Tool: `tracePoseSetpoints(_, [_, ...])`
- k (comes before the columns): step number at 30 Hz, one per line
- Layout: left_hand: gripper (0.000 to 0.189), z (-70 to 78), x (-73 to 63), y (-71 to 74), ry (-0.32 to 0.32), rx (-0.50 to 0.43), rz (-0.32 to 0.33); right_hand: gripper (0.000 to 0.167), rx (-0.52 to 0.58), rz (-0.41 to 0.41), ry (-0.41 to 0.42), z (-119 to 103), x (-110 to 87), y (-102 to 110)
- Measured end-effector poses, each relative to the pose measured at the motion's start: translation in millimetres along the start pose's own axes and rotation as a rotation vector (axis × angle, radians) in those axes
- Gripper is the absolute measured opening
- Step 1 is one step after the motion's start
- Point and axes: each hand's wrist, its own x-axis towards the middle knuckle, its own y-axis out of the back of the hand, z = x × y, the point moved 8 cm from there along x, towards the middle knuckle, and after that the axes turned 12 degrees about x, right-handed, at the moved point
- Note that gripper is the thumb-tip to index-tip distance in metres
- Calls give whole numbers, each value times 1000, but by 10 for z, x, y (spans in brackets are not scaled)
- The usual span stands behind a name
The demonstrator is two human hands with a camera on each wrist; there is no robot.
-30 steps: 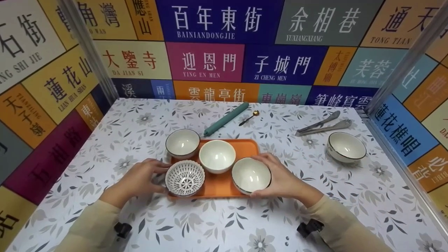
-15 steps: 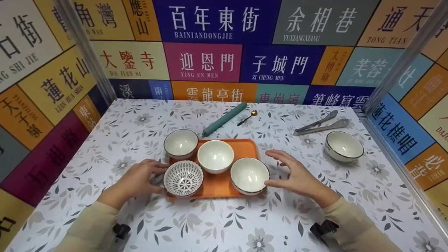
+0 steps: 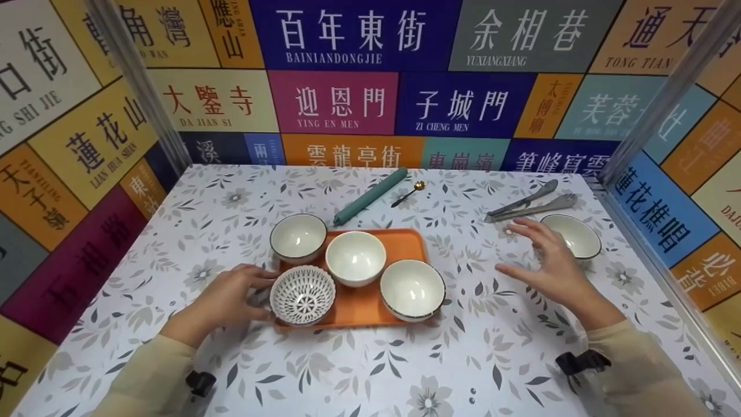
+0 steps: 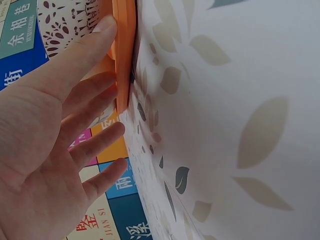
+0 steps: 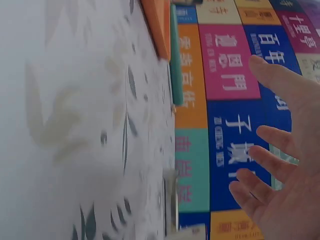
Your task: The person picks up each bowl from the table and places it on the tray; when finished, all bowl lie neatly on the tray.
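My left hand (image 3: 226,298) is beside the black-and-white patterned bowl (image 3: 303,295), fingers loosely extended. In the left wrist view, the thumb overlaps the patterned bowl (image 4: 65,25) and the orange tray's edge (image 4: 125,50); contact is hard to tell. Three plain white bowls sit with it on or at the orange tray (image 3: 408,246): one at back left (image 3: 298,237), one in the middle (image 3: 355,258), one at front right (image 3: 413,289). My right hand (image 3: 558,275) hovers with spread fingers just in front of another white bowl (image 3: 582,237), partly hiding it. It holds nothing.
Behind the tray lies a green stick-like roll (image 3: 370,197), with a small gold-tipped spoon (image 3: 408,194) to its right. Metal tongs (image 3: 529,202) lie at the back right. Sign-covered walls (image 3: 347,104) enclose the flowered tabletop (image 3: 324,376) at the back and sides.
My right hand has let go of the front-right bowl on the tray and moved right to the separate white bowl. The left hand has stayed by the patterned bowl.
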Motion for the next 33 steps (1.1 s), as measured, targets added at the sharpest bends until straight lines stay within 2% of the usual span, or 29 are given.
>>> tracePoseSetpoints(6, [67,-32,-5,0,21,1,-13,82,-59,77,-37,258,-15,294])
tracePoseSetpoints(11, [67,-25,-12,5,13,8,-11,89,-103,97,-150,552,-31,530])
tracePoseSetpoints(19, [65,9,-11,20,-7,27,10,110,-142,128,-301,974,-76,830])
tracePoseSetpoints(23, [66,6,2,25,1,23,11,117,-148,115,-379,1145,-78,911])
tracePoseSetpoints(29, [67,2,5,10,16,11,-2,121,-147,73,-452,1314,-93,947])
tracePoseSetpoints(33, [67,16,6,5,13,9,-10,124,-91,29,-494,1406,-101,912])
